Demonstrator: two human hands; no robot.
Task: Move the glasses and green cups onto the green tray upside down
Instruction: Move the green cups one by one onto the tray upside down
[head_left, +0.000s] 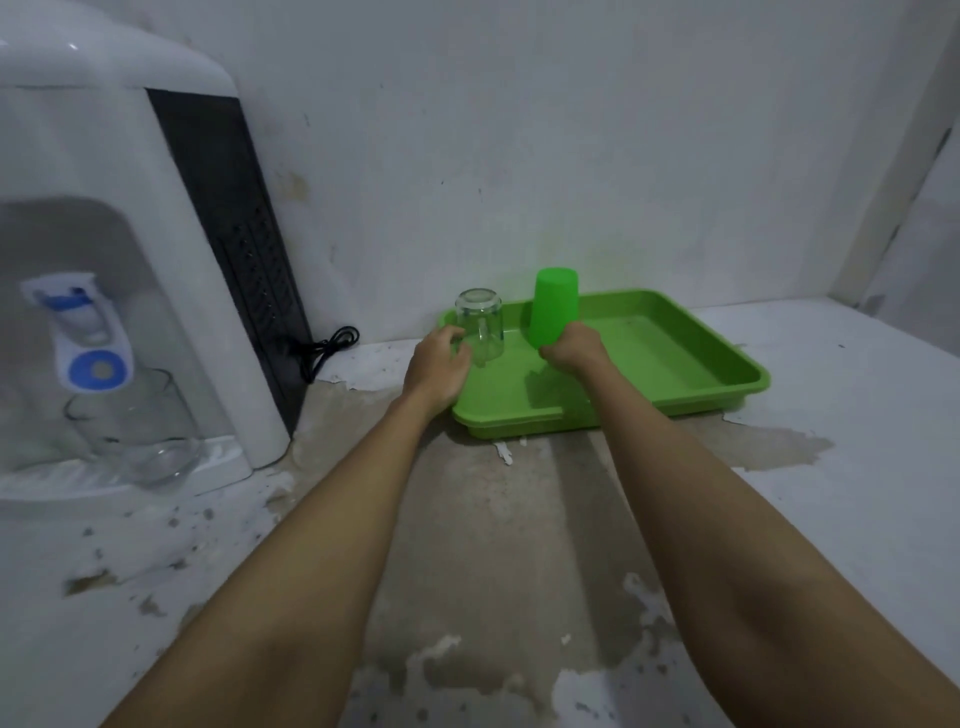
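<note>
A green tray lies on the counter against the back wall. A clear glass mug stands upside down in the tray's near left corner, and my left hand is curled around its lower part. Right of it a green cup stands upside down on the tray. My right hand grips that cup at its rim end. Whether either rim rests fully on the tray floor is hidden by my fingers.
A white water dispenser with a blue tap fills the left side, with a clear glass jug on its drip shelf. A black cord lies coiled beside it. The counter is worn, with peeling paint.
</note>
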